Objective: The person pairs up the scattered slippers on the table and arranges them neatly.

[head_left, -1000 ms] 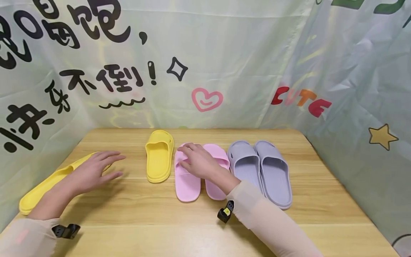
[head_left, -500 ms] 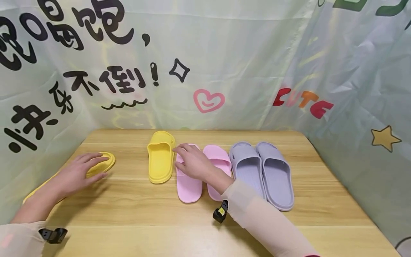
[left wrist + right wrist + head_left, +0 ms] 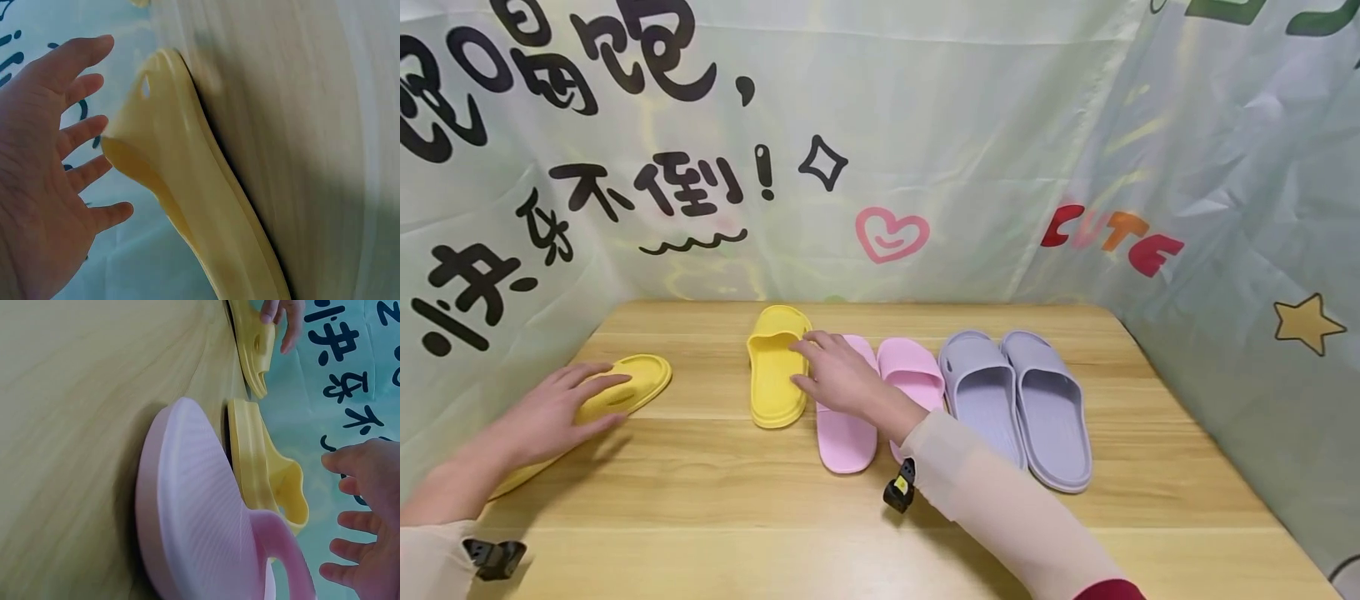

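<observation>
My left hand [image 3: 553, 417] hovers above a yellow slipper [image 3: 651, 379] that lies slanted at the table's left side. The left wrist view shows the palm and spread fingers apart from that slipper's [image 3: 169, 125] raised strap. Another yellow slipper [image 3: 775, 392] points away from me, left of centre. My right hand [image 3: 838, 375] is over the left slipper of a pink pair [image 3: 847, 442], and its fingertips overlap the yellow slipper's right edge in the head view. In the right wrist view, loose fingers stand off from the yellow slipper [image 3: 253, 456], holding nothing.
A pair of lilac slippers [image 3: 1056, 425] stands side by side to the right of the pink ones. Printed cloth [image 3: 955, 125] walls in the wooden table [image 3: 737, 533] at the back and sides. My right forearm crosses over the second pink slipper [image 3: 912, 358].
My left hand has drawn back to the left, uncovering the slanted yellow slipper's toe. The right hand has moved left from the pink slipper to the upright-lying yellow one's edge. The slippers stay put.
</observation>
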A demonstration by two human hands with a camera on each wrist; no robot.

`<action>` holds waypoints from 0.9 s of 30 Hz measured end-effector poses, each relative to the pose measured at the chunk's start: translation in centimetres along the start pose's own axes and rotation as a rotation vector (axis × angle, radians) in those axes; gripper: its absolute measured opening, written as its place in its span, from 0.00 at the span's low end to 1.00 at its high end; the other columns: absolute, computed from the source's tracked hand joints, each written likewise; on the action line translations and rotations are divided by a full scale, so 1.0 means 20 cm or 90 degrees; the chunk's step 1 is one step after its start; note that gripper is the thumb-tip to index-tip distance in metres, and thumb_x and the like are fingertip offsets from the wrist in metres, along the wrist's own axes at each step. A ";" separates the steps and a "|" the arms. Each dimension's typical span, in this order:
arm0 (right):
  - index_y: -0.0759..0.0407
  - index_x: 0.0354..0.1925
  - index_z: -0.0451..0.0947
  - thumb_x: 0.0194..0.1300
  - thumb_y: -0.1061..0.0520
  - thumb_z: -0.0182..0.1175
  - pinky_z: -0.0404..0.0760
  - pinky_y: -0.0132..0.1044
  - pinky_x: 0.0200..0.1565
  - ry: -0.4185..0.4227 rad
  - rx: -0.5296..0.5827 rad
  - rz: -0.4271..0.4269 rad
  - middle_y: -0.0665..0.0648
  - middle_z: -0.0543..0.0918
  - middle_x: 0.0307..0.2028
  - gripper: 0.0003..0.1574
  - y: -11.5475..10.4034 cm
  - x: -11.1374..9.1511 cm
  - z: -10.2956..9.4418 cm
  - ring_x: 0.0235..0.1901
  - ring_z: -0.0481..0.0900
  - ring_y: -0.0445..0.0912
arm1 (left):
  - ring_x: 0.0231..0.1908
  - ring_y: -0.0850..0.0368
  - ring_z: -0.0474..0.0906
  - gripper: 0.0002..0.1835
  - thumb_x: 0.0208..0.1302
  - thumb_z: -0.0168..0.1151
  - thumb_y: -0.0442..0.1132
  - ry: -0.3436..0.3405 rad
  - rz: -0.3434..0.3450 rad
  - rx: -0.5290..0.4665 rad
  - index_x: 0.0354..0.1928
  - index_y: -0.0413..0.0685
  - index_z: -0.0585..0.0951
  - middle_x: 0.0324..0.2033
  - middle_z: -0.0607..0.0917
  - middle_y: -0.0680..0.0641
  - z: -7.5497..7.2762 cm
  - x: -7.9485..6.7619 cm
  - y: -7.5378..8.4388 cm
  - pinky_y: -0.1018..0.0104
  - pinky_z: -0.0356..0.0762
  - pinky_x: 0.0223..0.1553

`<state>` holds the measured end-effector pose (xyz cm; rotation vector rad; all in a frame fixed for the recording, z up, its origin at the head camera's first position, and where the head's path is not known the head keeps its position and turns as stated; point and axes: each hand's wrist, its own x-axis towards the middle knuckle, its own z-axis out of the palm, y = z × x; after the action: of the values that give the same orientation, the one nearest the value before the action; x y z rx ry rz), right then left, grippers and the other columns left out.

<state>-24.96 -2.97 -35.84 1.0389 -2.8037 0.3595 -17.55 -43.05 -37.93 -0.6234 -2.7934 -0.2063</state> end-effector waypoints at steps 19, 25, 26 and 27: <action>0.45 0.72 0.62 0.70 0.37 0.55 0.70 0.47 0.62 -0.021 0.008 0.041 0.55 0.66 0.67 0.37 -0.07 0.14 0.07 0.65 0.66 0.55 | 0.58 0.24 0.61 0.30 0.60 0.69 0.48 -0.035 -0.030 -0.063 0.63 0.47 0.74 0.62 0.67 0.29 0.04 -0.05 -0.14 0.27 0.54 0.57; 0.45 0.71 0.62 0.70 0.37 0.55 0.69 0.46 0.63 -0.019 -0.006 0.046 0.56 0.66 0.68 0.36 -0.08 0.18 0.10 0.64 0.66 0.55 | 0.58 0.25 0.62 0.33 0.60 0.69 0.46 -0.022 -0.010 -0.081 0.67 0.50 0.71 0.62 0.68 0.30 0.05 -0.05 -0.16 0.30 0.47 0.63; 0.44 0.71 0.62 0.70 0.37 0.54 0.69 0.46 0.63 -0.021 -0.007 0.048 0.56 0.65 0.68 0.36 -0.07 0.18 0.11 0.64 0.66 0.55 | 0.58 0.25 0.63 0.34 0.60 0.70 0.46 -0.021 -0.008 -0.084 0.68 0.50 0.71 0.62 0.69 0.30 0.05 -0.05 -0.16 0.30 0.47 0.64; 0.44 0.71 0.62 0.70 0.37 0.54 0.69 0.46 0.63 -0.023 -0.008 0.050 0.56 0.65 0.68 0.37 -0.07 0.19 0.12 0.65 0.66 0.55 | 0.58 0.25 0.63 0.34 0.60 0.70 0.46 -0.019 -0.008 -0.086 0.68 0.50 0.70 0.62 0.69 0.30 0.05 -0.05 -0.17 0.30 0.46 0.64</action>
<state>-26.93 -7.01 -37.05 0.9454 -2.8816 0.3351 -18.36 -46.22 -39.48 -0.6454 -2.8308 -0.3950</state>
